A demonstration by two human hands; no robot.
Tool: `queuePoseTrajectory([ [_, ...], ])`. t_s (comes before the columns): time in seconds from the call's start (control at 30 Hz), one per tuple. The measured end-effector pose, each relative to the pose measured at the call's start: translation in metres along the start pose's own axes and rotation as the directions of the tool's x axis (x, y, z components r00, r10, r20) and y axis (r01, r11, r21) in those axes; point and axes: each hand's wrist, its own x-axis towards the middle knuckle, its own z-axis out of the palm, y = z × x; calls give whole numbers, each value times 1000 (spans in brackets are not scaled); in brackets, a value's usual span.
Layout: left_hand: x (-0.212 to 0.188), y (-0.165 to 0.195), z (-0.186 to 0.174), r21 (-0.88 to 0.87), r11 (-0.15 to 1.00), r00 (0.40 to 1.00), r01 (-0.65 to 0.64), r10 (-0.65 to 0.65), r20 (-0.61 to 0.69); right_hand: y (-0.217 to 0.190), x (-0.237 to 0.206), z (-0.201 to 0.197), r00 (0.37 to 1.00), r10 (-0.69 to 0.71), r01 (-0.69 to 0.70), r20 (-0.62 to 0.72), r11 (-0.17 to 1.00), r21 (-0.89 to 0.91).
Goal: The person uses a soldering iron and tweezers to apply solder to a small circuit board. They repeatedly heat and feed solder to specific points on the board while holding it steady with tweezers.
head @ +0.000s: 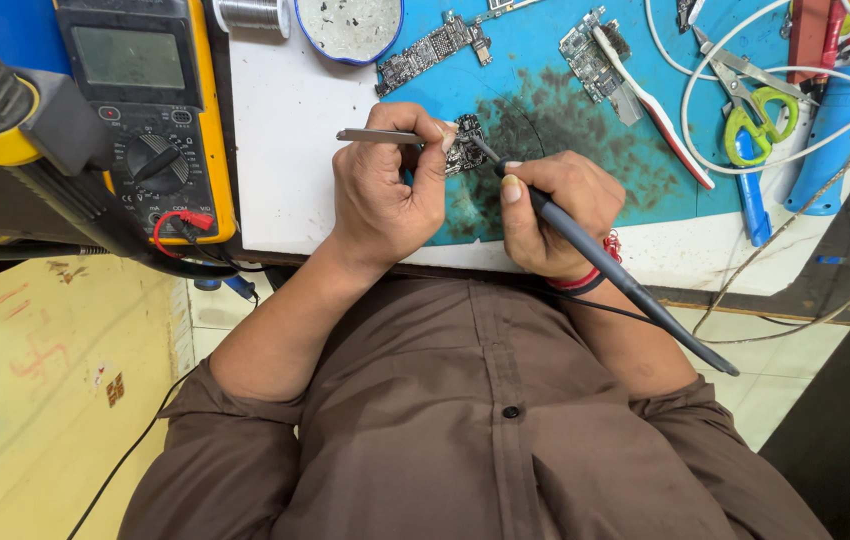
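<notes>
We see the small circuit board [465,145] lying between both hands on the worktop [290,120]. Our left hand [385,190] pinches tweezers [380,135] pointing right at it; our right hand [555,210] grips a soldering iron [625,285], its long axis slanting up-left to the board.

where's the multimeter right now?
Head view, upper left: the yellow multimeter lies at the white bench's left edge, left of the left hand holding tweezers.

Electronics repair bench, seemingly — multimeter [150,120], circuit boards [433,50]
</notes>
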Motion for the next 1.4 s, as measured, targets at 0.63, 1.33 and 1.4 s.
queuePoseTrajectory([
  [0.63, 0, 0, -1, -21, 1000, 1000, 16, -16, 7, 0, 0, 0, 1000, 7, -7, 13, 1000, 2],
  [1.33, 1, 1, 0, -31, 1000, 1000, -4, 4, -3, -2, 0, 0, 1000, 15, -14, 4, 1000, -26],
  [1.4, 0, 1, 0, -17, 1000, 1000, 4, -4, 1, -2, 0, -1, 1000, 9, -9, 5, 1000, -15],
])
